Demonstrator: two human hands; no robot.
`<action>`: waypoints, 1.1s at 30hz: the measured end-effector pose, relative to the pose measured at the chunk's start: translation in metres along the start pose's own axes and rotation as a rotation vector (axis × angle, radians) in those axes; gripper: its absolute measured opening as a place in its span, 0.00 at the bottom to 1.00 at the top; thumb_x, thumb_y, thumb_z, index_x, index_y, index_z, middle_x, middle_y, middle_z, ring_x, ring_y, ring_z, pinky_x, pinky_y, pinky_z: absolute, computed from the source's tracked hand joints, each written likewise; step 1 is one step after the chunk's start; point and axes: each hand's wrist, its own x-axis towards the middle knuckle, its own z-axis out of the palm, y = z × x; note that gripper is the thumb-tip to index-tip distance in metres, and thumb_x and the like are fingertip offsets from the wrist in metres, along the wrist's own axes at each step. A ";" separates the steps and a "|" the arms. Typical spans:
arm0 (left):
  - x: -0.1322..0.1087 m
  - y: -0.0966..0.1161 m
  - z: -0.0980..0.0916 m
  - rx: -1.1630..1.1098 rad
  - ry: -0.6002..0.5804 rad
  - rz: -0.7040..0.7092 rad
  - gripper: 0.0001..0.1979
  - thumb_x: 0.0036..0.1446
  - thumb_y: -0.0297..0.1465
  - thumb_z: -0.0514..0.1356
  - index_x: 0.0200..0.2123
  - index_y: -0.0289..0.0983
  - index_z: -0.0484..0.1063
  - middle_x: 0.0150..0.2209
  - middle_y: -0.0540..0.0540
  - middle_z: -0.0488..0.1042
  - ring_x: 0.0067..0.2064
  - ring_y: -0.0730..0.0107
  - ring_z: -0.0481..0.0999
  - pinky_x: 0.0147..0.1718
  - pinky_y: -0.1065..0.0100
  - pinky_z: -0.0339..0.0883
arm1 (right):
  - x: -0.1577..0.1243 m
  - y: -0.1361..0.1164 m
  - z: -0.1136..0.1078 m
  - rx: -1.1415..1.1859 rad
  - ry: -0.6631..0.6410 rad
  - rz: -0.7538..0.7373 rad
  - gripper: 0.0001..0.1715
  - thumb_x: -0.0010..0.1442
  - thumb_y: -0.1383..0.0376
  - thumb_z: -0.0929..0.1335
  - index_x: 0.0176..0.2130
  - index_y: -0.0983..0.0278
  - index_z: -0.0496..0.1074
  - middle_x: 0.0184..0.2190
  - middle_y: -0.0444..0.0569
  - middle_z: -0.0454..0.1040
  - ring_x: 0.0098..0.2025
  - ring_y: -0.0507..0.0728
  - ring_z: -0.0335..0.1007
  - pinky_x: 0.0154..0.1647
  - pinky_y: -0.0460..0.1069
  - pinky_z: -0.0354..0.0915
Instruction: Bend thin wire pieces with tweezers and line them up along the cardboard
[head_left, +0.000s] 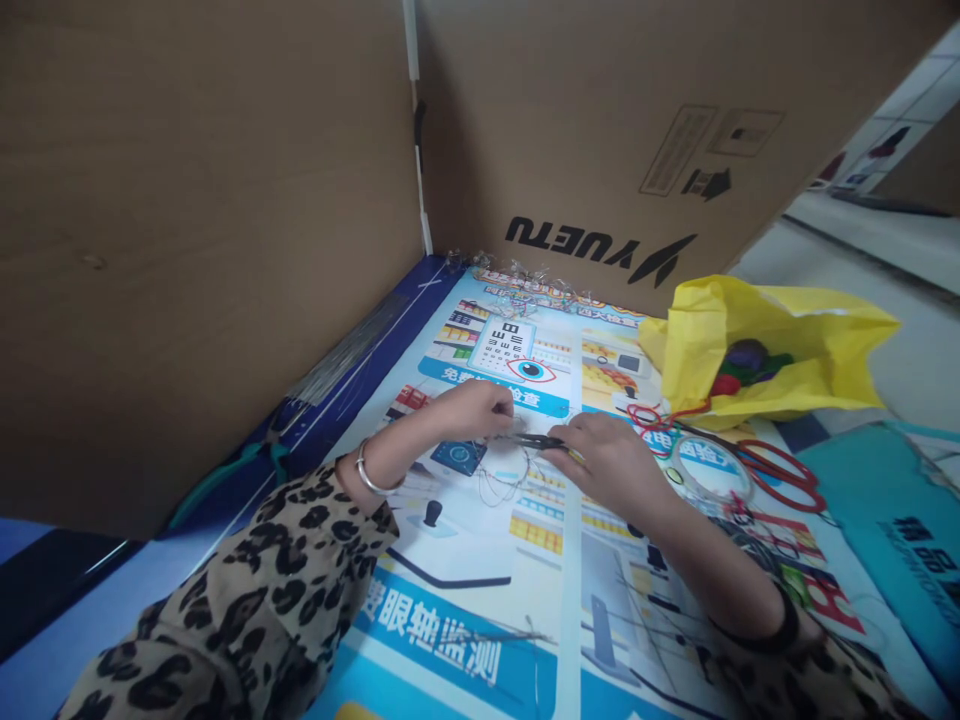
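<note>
Over the middle of the printed poster, my right hand (600, 455) is closed around a small pair of pliers (541, 440) with dark jaws pointing left. A little yellow shows at the handle. My left hand (484, 408) pinches at the tip of these jaws, its fingers curled; it appears to hold the end of thin wire. Loops of thin wire (504, 488) hang or lie just below the two hands. Exactly how the jaws meet the wire is too small to tell.
Cardboard walls (555, 130) stand left and behind. A wire bundle (349, 350) and green-handled pliers (255, 462) lie left. Wire pieces (525, 285) are at the back. On the right are a yellow bag (697, 340), red loops (784, 475), a clear ring (711, 470) and a teal pouch (870, 500).
</note>
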 end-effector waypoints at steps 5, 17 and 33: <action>0.000 0.000 -0.002 0.009 -0.006 0.066 0.06 0.48 0.29 0.54 0.26 0.35 0.69 0.21 0.52 0.71 0.24 0.76 0.67 0.23 0.76 0.54 | 0.000 -0.003 0.003 -0.176 -0.020 0.018 0.20 0.59 0.52 0.59 0.37 0.61 0.73 0.31 0.53 0.71 0.37 0.58 0.63 0.37 0.51 0.51; -0.001 -0.006 -0.001 0.005 -0.050 0.083 0.06 0.49 0.29 0.52 0.28 0.36 0.69 0.22 0.52 0.71 0.24 0.75 0.68 0.22 0.75 0.54 | -0.001 -0.008 0.007 -0.259 0.011 0.038 0.22 0.60 0.51 0.58 0.38 0.60 0.72 0.34 0.55 0.71 0.39 0.61 0.61 0.37 0.53 0.47; -0.002 0.003 0.000 0.097 -0.030 0.122 0.06 0.47 0.29 0.54 0.27 0.35 0.70 0.22 0.52 0.70 0.24 0.76 0.64 0.22 0.75 0.51 | 0.002 -0.015 0.001 -0.303 0.012 0.022 0.18 0.59 0.52 0.60 0.36 0.60 0.71 0.32 0.52 0.69 0.37 0.59 0.56 0.37 0.53 0.43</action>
